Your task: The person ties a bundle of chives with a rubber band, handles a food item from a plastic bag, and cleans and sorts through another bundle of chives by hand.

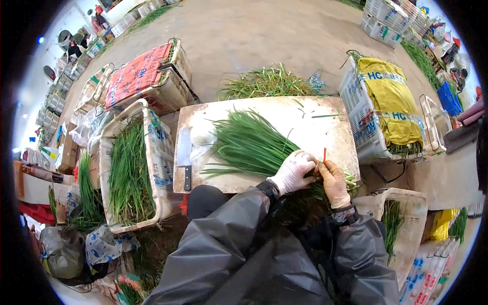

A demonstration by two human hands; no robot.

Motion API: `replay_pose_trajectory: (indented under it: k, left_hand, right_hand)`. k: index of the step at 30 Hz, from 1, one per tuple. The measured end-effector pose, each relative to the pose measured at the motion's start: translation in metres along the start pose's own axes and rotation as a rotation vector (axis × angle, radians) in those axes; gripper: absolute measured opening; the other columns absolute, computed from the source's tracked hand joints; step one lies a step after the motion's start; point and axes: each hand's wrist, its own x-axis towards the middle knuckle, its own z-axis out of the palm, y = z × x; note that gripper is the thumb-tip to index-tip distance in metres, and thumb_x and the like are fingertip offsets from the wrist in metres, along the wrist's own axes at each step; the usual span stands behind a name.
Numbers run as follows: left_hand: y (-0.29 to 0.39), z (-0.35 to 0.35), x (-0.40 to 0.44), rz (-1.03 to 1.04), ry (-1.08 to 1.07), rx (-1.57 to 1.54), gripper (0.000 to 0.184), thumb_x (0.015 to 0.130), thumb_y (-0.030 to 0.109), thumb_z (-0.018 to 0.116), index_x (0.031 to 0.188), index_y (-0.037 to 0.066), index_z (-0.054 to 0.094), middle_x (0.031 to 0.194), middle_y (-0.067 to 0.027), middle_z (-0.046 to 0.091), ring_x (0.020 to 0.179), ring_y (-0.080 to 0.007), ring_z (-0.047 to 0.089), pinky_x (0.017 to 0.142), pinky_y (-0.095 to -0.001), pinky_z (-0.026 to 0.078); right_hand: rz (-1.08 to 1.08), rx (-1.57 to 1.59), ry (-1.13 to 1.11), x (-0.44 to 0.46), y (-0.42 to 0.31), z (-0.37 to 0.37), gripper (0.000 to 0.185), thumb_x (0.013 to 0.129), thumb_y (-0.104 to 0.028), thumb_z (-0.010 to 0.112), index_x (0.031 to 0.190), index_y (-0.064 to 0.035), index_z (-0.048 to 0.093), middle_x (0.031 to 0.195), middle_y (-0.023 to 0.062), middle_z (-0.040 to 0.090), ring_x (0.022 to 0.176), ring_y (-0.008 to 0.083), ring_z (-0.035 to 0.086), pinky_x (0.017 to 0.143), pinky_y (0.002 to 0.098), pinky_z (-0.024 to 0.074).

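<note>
Brown floor [239, 35] runs away past the far edge of the pale table [333, 132], and rows of crates stand along both sides of the room. Seen from the head camera, a bundle of long green leaves [254, 145] lies across the table, its tips fanned toward the left edge and its pale stem ends [351, 178] near the near right corner. That slant probably keeps the stems within easy reach. White-gloved, the left hand [295, 172] is closed over the bundle near its stems, seemingly to keep the leaves gathered. Beside it, thumb and fingertips of the right hand [333, 184] are pinched together on a thin red strip [325, 154] that sticks up. By the left edge rests a knife [184, 152], handle toward the near side, perhaps laid there to be clear of the hands; clear plastic [202, 140] sits next to it.

From where I stand, the hands cover the gripped stems, so I cannot tell how far the strip goes round them. Dark sleeves [218, 234] block the space below the near edge, and distant crates blur at the rounded border.
</note>
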Motion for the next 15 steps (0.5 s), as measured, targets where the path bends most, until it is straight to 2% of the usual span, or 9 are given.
replay_pose_trajectory:
  k: [4, 5, 8, 9, 10, 12, 13, 14, 15]
  left_hand:
    - [0.005, 0.004, -0.006, 0.043, 0.095, 0.110, 0.023, 0.076, 0.026, 0.079, 0.088, 0.012, 0.065, 0.109, -0.0060, 0.065, 0.111, -0.0290, 0.062, 0.110, -0.0503, 0.041]
    - [0.005, 0.006, -0.007, 0.054, 0.094, 0.154, 0.023, 0.077, 0.026, 0.078, 0.090, 0.012, 0.066, 0.110, -0.0057, 0.065, 0.111, -0.0288, 0.062, 0.111, -0.0507, 0.040]
    - [0.001, 0.013, -0.010, 0.063, 0.070, 0.258, 0.029, 0.077, 0.027, 0.076, 0.102, 0.014, 0.068, 0.115, -0.0042, 0.063, 0.120, -0.0276, 0.058, 0.114, -0.0532, 0.037]
    - [0.003, 0.011, -0.008, 0.058, 0.055, 0.287, 0.031, 0.076, 0.027, 0.076, 0.104, 0.014, 0.068, 0.116, -0.0039, 0.063, 0.122, -0.0276, 0.057, 0.114, -0.0536, 0.036]
    - [0.002, 0.010, -0.008, 0.053, 0.037, 0.316, 0.034, 0.075, 0.027, 0.076, 0.105, 0.014, 0.068, 0.117, -0.0036, 0.062, 0.124, -0.0275, 0.056, 0.115, -0.0541, 0.035]
    - [-0.004, 0.011, -0.006, 0.018, 0.014, 0.313, 0.022, 0.076, 0.028, 0.073, 0.094, 0.016, 0.070, 0.115, -0.0030, 0.062, 0.125, -0.0281, 0.055, 0.116, -0.0586, 0.032]
    - [-0.004, 0.012, -0.003, 0.040, 0.045, 0.302, 0.018, 0.076, 0.028, 0.072, 0.090, 0.016, 0.070, 0.114, -0.0028, 0.063, 0.125, -0.0280, 0.055, 0.116, -0.0593, 0.032]
    - [-0.004, 0.012, -0.001, 0.064, 0.072, 0.290, 0.015, 0.077, 0.028, 0.071, 0.086, 0.016, 0.070, 0.114, -0.0027, 0.063, 0.124, -0.0280, 0.056, 0.116, -0.0600, 0.032]
    - [0.005, 0.005, 0.001, 0.016, -0.021, 0.313, 0.013, 0.078, 0.027, 0.070, 0.084, 0.016, 0.071, 0.116, -0.0031, 0.065, 0.125, -0.0271, 0.057, 0.116, -0.0606, 0.031]
  right_hand:
    - [0.174, 0.277, -0.025, -0.002, -0.023, 0.002, 0.021, 0.102, -0.015, 0.057, 0.090, -0.0025, 0.068, 0.077, 0.0011, 0.064, 0.070, 0.0091, 0.056, 0.066, 0.0255, 0.0453]
    - [0.128, 0.258, -0.043, -0.001, -0.018, 0.004, 0.020, 0.099, -0.013, 0.058, 0.084, -0.0026, 0.067, 0.070, -0.0006, 0.059, 0.064, 0.0074, 0.051, 0.059, 0.0245, 0.0401]
    - [0.126, 0.104, -0.056, -0.004, -0.014, 0.010, 0.023, 0.100, -0.013, 0.057, 0.085, 0.0010, 0.067, 0.071, -0.0017, 0.058, 0.064, 0.0081, 0.050, 0.059, 0.0261, 0.0408]
    - [0.026, -0.003, 0.007, -0.011, -0.025, 0.022, 0.023, 0.097, -0.013, 0.059, 0.083, 0.0035, 0.064, 0.067, -0.0006, 0.054, 0.062, 0.0089, 0.050, 0.056, 0.0286, 0.0386]
    - [-0.086, -0.159, 0.009, -0.014, -0.030, 0.026, 0.020, 0.094, -0.012, 0.062, 0.081, 0.0038, 0.062, 0.065, 0.0060, 0.055, 0.060, 0.0141, 0.051, 0.056, 0.0327, 0.0395]
    - [-0.238, -0.385, -0.011, -0.038, -0.064, 0.035, 0.017, 0.090, -0.011, 0.062, 0.079, 0.0017, 0.061, 0.066, 0.0158, 0.056, 0.058, 0.0267, 0.055, 0.057, 0.0386, 0.0421]
    - [-0.305, -0.453, -0.019, -0.045, -0.067, 0.037, 0.015, 0.090, -0.010, 0.061, 0.079, 0.0009, 0.061, 0.070, 0.0209, 0.058, 0.062, 0.0373, 0.057, 0.059, 0.0421, 0.0447]
    - [-0.394, -0.518, -0.030, -0.046, -0.058, 0.034, 0.014, 0.090, -0.010, 0.060, 0.081, 0.0004, 0.063, 0.070, 0.0207, 0.058, 0.067, 0.0404, 0.060, 0.060, 0.0433, 0.0459]
    - [-0.337, -0.517, -0.038, -0.048, -0.057, 0.033, 0.014, 0.091, -0.011, 0.061, 0.082, 0.0004, 0.063, 0.070, 0.0202, 0.059, 0.066, 0.0398, 0.060, 0.060, 0.0431, 0.0461]
